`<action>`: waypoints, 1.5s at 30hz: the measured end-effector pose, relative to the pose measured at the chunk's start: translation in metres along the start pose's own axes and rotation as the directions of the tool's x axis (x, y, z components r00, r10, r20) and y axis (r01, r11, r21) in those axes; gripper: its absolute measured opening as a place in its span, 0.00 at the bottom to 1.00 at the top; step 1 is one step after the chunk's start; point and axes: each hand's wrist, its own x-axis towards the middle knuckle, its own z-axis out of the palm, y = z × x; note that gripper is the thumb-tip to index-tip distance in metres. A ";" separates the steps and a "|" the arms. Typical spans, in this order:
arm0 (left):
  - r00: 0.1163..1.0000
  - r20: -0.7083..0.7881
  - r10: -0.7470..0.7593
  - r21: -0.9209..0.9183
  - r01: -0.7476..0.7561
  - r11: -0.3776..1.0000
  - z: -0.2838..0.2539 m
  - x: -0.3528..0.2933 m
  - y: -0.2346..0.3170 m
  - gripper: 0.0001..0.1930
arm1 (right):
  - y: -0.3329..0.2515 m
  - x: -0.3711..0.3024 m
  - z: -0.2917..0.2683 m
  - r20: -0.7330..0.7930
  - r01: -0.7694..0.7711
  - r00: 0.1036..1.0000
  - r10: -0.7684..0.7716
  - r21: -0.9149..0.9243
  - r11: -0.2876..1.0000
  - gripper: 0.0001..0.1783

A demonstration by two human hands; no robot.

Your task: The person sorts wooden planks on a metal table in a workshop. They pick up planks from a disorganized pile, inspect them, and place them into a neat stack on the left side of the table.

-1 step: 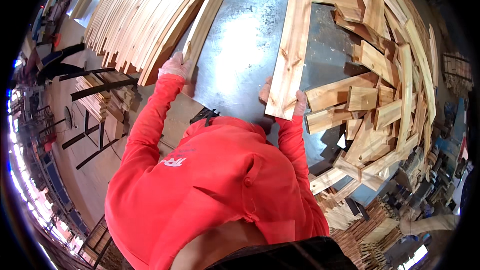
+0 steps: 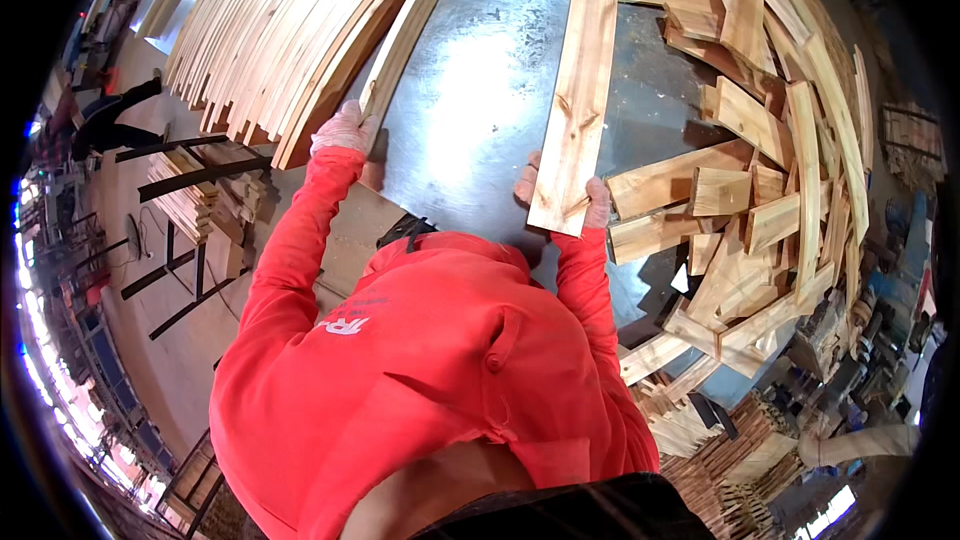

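My left hand (image 2: pixel 342 130), in a pale glove, closes round the near end of a long narrow plank (image 2: pixel 412 28). That plank stands on edge, leaning beside a row of similar planks (image 2: pixel 290 25) packed side by side. My right hand (image 2: pixel 597 208) grips the near end of a wider, flat knotty board (image 2: pixel 577 90), fingers showing on its left edge and the thumb side on its right. The board points away from me over the shiny metal tabletop (image 2: pixel 470 90), and its far end meets another piece of wood.
A loose heap of short boards (image 2: pixel 745 195) and longer strips covers the table's right side. At the left stand a dark metal frame (image 2: pixel 185 175) and stacked wood (image 2: pixel 190 205). Another person's leg (image 2: pixel 125 105) shows at the far left. More timber (image 2: pixel 740 460) lies lower right.
The whole picture has shifted slightly left and up. Both hands keep hold of their boards. The other person's foot at the left is a little higher.
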 end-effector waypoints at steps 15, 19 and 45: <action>0.827 -0.513 0.232 0.384 -0.021 0.923 -0.004 0.027 -0.062 0.39 | 0.030 -0.043 -0.005 -0.330 -0.181 0.940 -0.090 -0.703 0.687 0.32; 0.713 -0.328 0.620 -0.148 -0.687 0.712 0.013 -0.030 -0.008 0.24 | 0.057 -0.054 -0.008 -0.283 -0.271 0.861 -0.422 -0.958 0.091 0.33; 0.569 -0.136 0.811 -0.261 -0.810 0.525 0.157 -0.048 0.268 0.31 | 0.096 -0.629 -0.253 -0.309 -0.083 -0.856 -0.415 -0.709 0.700 0.28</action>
